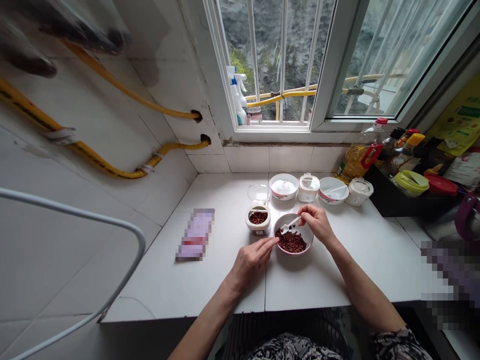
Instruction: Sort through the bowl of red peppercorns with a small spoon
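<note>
A white bowl [308, 231] with a pink rim holds dark reddish-brown dried grains that look like peppercorns [293, 243]. My right hand [315, 220] pinches the handle of a small white spoon [287, 228], whose head is down at the grains inside the bowl. At the bowl's left side, my left hand [252, 259] has its fingers together and stretched to the rim, steadying it; the thumb is mostly hidden. Just left of the bowl stands a seasoning jar [258, 229] partly filled with the same grains, its clear lid [258, 193] flipped up.
Behind are a bowl of white powder [284, 187], a closed seasoning jar [308, 187], a bowl with a white spoon [333, 191] and another jar [360, 192]. An oil bottle [356, 157] and a black condiment rack [393, 192] stand right. A purple packet [195, 235] lies left.
</note>
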Demonstrator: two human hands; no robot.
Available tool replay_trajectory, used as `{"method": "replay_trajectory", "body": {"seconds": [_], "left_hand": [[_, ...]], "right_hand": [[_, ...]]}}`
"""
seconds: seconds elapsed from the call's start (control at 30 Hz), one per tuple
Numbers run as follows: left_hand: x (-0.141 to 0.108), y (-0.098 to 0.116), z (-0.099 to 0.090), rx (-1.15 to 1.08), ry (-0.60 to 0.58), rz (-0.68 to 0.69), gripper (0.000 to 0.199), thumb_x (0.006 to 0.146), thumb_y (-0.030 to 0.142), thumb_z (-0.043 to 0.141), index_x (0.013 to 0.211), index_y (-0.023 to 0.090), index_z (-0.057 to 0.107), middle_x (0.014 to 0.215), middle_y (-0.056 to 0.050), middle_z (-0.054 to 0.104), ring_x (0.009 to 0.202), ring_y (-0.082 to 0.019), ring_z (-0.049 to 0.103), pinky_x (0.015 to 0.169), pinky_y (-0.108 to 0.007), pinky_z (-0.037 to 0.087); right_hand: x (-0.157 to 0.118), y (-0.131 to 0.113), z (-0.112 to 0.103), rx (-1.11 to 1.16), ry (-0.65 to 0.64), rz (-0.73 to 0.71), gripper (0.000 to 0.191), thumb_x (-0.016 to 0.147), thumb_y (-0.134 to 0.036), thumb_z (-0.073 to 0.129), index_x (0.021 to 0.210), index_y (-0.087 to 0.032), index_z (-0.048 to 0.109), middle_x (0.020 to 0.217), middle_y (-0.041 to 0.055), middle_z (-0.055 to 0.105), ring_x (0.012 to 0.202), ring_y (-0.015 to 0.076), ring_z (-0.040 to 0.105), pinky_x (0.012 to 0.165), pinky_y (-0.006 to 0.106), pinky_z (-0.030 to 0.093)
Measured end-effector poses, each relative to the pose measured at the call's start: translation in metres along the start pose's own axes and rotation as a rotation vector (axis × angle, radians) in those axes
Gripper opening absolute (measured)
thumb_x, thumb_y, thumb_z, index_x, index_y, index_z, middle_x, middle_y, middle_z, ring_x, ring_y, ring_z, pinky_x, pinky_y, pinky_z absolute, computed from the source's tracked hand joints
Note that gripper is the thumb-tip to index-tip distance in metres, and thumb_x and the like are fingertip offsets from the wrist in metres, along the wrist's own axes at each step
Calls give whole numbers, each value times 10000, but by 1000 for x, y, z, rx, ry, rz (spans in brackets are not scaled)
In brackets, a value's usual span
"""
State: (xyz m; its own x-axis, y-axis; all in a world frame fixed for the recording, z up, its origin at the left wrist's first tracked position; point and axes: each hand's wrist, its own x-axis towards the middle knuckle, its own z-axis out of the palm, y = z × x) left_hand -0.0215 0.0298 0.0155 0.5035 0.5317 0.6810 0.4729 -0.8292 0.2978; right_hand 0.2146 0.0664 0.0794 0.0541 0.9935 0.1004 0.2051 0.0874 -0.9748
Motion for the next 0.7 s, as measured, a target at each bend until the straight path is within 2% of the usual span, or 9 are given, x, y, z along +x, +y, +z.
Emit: {"method": "replay_trajectory", "body": {"seconds": [0.27, 0.43, 0.57, 0.7], "left_hand": [[-1, -1, 1, 6, 7, 2, 378, 988, 96, 482, 1342, 199, 568, 1110, -85, 746, 956, -162, 744, 799, -243, 622], [-2, -2, 2, 2, -5, -7, 372, 998, 113, 467, 1345, 201, 569, 1105, -86, 747, 951, -164, 745, 786, -247, 625], [-2, -2, 3, -6, 6, -4, 356, 1000, 114, 471, 1330, 196, 576, 1103, -83, 748, 937, -162, 747, 780, -247, 625], [-2, -1, 3, -7, 10, -4, 380, 997, 101, 473, 1352, 204, 560, 1101, -77, 749, 954, -159, 743, 796, -244, 620]], "right_hand": [[2, -1, 0, 25, 7, 8, 106, 673, -260, 533, 679, -204, 622, 494, -25, 623, 498, 148, 577, 578, 284, 499], [3, -13, 8, 80, 17, -74, 111, 751, -307, 572, 755, -205, 617, 557, -16, 649, 559, 162, 628, 620, 298, 515], [1, -22, 25, 31, 1, -225, 132, 875, -330, 551, 887, -213, 610, 759, 20, 709, 700, 183, 703, 694, 318, 542], [-4, -22, 37, -246, -32, -543, 114, 948, -238, 504, 938, -221, 616, 839, 54, 745, 779, 208, 702, 808, 382, 519]]}}
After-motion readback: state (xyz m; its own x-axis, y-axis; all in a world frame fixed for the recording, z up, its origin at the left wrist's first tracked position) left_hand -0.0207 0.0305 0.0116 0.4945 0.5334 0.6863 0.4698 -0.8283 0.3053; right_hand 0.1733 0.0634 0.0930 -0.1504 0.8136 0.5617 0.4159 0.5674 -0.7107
